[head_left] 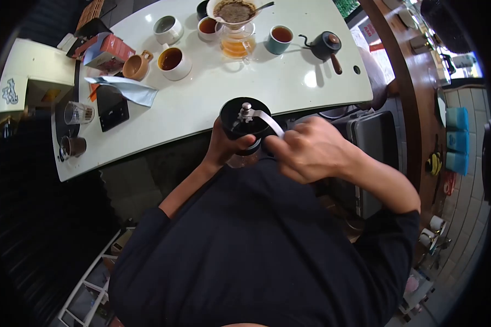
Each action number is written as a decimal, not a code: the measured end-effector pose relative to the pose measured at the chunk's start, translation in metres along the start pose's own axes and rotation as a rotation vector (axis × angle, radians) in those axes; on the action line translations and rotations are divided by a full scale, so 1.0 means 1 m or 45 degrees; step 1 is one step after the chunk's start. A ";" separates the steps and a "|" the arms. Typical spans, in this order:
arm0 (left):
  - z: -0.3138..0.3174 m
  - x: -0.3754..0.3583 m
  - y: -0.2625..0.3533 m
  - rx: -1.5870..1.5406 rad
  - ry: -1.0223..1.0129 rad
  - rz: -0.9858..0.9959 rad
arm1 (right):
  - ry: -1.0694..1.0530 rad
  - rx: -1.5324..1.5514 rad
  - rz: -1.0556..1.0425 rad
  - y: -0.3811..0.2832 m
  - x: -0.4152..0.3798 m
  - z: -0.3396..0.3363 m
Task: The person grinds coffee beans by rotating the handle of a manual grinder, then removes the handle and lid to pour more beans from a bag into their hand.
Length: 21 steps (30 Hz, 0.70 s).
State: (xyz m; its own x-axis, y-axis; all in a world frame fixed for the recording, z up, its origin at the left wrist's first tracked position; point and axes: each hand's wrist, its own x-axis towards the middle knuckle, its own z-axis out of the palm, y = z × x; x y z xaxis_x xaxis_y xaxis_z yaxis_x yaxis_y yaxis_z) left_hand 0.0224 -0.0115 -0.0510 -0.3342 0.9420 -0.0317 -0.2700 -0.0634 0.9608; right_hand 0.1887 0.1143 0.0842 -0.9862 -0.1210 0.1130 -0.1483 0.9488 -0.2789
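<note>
A manual coffee grinder (232, 119) with a black top and a silver crank is held upright against my body, just off the table's near edge. My left hand (222, 143) wraps around its side, thumb across the front. The fingers of my right hand (308, 150) are closed at the outer end of the crank arm (269, 121), covering whatever knob is there. Part of a clear lower section (243, 159) shows beneath the black body. Inside the grinder's top it is too dark to make out any beans.
On the white table (202, 103) stand a dripper with wet coffee grounds (234, 11) over a glass server (237, 44), several cups, and a black gooseneck kettle (326, 46). Further left are a scale (113, 109), a pale blue pouch (128, 90) and a glass (79, 113).
</note>
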 end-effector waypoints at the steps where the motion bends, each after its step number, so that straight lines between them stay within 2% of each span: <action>1: 0.001 0.004 -0.001 0.145 -0.035 0.017 | 0.026 0.062 -0.100 -0.003 0.008 0.003; 2: 0.003 0.003 -0.002 0.287 -0.059 0.032 | 0.116 0.107 -0.253 -0.013 0.016 0.013; 3: 0.009 0.003 -0.007 0.519 -0.027 0.244 | 0.069 0.043 -0.360 -0.022 0.022 0.015; 4: 0.014 0.004 -0.009 0.431 -0.034 0.004 | 0.018 -0.022 -0.471 -0.029 0.031 0.015; 10: 0.020 -0.013 0.006 0.609 -0.306 0.006 | 0.218 0.129 -0.309 0.016 0.126 0.021; 12: 0.016 -0.012 -0.003 0.648 -0.279 0.089 | 0.184 0.165 -0.295 0.028 0.130 0.023; 14: 0.019 -0.009 0.001 0.699 -0.239 0.446 | 0.199 0.097 -0.248 0.036 0.127 0.022; 16: 0.022 -0.009 0.010 0.597 -0.300 0.331 | 0.252 0.105 -0.213 0.048 0.127 0.026; 18: 0.022 -0.007 0.016 0.355 -0.355 0.216 | 0.150 0.119 -0.150 0.055 0.127 0.025; 20: 0.021 -0.013 0.004 0.334 -0.363 0.266 | 0.161 0.099 -0.130 0.061 0.124 0.029; 21: 0.020 -0.022 -0.011 0.136 -0.195 0.268 | 0.194 0.113 -0.065 0.071 0.120 0.034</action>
State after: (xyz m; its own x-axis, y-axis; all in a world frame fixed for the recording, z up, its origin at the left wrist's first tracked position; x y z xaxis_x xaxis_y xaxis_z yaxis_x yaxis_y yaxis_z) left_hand 0.0508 -0.0252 -0.0552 -0.2304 0.9511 0.2059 -0.1097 -0.2356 0.9656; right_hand 0.0569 0.1567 0.0454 -0.9557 -0.1160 0.2707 -0.2103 0.9122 -0.3515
